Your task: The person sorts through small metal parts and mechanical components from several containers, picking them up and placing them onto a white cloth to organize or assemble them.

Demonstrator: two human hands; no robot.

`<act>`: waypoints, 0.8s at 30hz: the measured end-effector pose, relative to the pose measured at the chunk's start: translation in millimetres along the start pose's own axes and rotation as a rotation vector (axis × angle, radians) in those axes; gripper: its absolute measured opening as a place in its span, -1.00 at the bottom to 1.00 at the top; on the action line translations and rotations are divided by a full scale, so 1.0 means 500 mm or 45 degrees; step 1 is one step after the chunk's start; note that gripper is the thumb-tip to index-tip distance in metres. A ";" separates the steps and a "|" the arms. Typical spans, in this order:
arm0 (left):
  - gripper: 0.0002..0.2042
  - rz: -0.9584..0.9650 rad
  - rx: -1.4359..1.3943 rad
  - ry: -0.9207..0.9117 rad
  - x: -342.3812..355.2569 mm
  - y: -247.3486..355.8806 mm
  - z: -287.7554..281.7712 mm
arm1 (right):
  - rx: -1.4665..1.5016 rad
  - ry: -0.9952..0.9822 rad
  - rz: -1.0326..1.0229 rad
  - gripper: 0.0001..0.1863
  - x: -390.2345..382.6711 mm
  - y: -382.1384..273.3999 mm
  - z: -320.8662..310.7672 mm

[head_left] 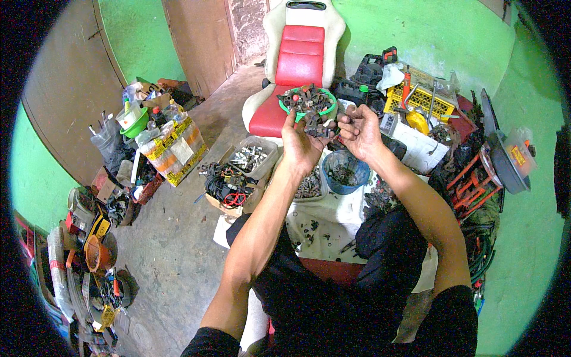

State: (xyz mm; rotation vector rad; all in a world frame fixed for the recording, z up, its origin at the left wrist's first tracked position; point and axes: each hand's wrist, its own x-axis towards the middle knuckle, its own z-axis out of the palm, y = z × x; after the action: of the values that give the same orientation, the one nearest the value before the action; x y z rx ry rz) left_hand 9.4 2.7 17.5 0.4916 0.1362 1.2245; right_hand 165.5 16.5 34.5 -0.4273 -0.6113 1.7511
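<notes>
My left hand point(297, 146) is closed on a dark clump of small parts point(316, 126), held palm up just in front of the green basket point(306, 100) of mixed small pieces on the red-and-cream seat point(262, 119). My right hand point(361, 132) is raised just right of that clump, fingers curled together; what is between them, if anything, is too small to make out. Below my hands are a blue bucket point(345, 178) holding dark bits and a tub point(306, 193) of small metal pieces on a white cloth point(315, 226) strewn with black bits.
To the left are a taped box point(175, 149), a carton of cables point(223, 184) with a tub of metal pieces, and piled clutter along the wall. To the right stand a yellow crate point(440, 107), a white box point(422, 149), an orange rack point(470, 184) and a grey basin point(511, 172).
</notes>
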 end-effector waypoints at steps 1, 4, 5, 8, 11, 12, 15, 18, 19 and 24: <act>-0.48 0.008 0.002 0.004 0.001 -0.001 0.002 | 0.010 0.008 0.005 -0.82 0.000 -0.001 -0.001; -0.52 0.028 0.087 0.037 0.006 0.002 -0.014 | -0.219 -0.150 0.169 -0.82 0.000 -0.013 -0.009; -0.54 0.034 0.128 0.052 0.008 0.003 -0.023 | -0.618 -0.133 0.018 -0.80 0.001 -0.013 -0.009; -0.57 0.070 0.276 0.115 0.002 0.000 -0.007 | -1.517 -0.182 -0.506 -0.77 -0.014 -0.004 0.012; -0.57 0.096 0.202 0.150 -0.004 -0.002 0.001 | -1.866 -0.415 -0.946 -0.72 -0.044 0.009 0.041; -0.58 0.101 0.190 0.157 -0.004 -0.001 0.002 | -2.008 -0.422 -0.933 -0.69 -0.056 0.005 0.053; -0.61 0.116 0.155 0.177 -0.004 0.002 0.004 | -2.313 -0.447 -1.020 -0.58 -0.065 0.010 0.063; -0.63 0.121 0.173 0.190 -0.002 0.003 0.008 | -2.517 -0.378 -0.848 -0.57 -0.069 0.008 0.061; -0.64 0.122 0.198 0.174 0.000 0.004 0.006 | -2.510 -0.371 -0.860 -0.58 -0.069 0.008 0.062; -0.70 0.060 0.297 0.108 0.010 0.006 -0.010 | -2.274 -0.402 -1.041 -0.67 -0.053 0.020 0.046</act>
State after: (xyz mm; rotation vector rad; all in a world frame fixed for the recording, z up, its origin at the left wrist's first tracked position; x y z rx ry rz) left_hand 6.6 9.4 15.1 0.6488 0.3440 1.2825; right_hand 151.4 -15.1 45.7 -0.8758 -2.1403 0.0900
